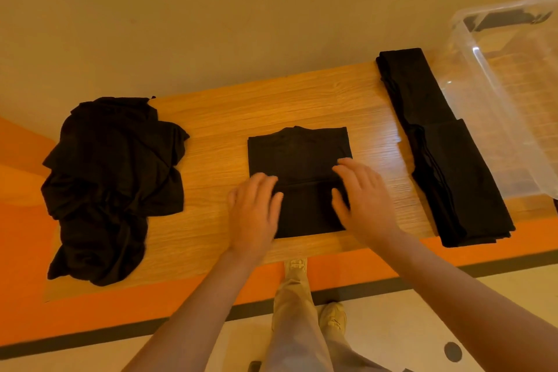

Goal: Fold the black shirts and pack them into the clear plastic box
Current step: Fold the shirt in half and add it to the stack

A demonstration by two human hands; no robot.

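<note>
Between both flat hands (311,205) lies the folded black shirt (299,157).

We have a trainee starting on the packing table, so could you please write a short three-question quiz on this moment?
1. True or false: the clear plastic box already holds folded shirts.
2. Where does the unfolded pile lie? A) left of the shirt being folded B) right of it C) in the box
3. What do the left hand and right hand rest on?

Key: 1 false, the folded stacks lie beside it on the table; 2 A; 3 the shirt being folded.
</note>
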